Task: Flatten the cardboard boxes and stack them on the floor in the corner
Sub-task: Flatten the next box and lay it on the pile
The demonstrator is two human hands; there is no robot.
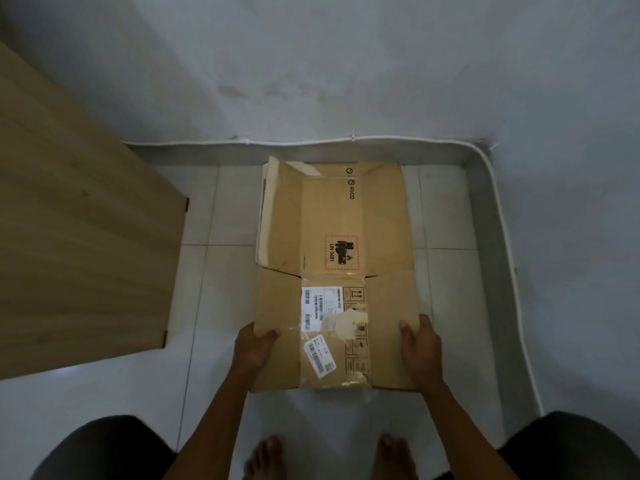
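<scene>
Cardboard: the flattened box [332, 237] lies on the tiled floor [211, 271] straight ahead of me, in the far right corner.
Long axis: it runs near to far, from my grip toward the far wall [346, 81].
Left hand [254, 346]: pinches the near left edge, thumb on top.
Right hand [420, 344]: clamps the near right edge the same way; both hands are equally near.
Underneath: a paler sheet [265, 209] shows at the far left, probably another flattened box.
Room: a wooden panel [79, 220] stands on the left, and a white cable [311, 142] runs along the wall foot.
</scene>
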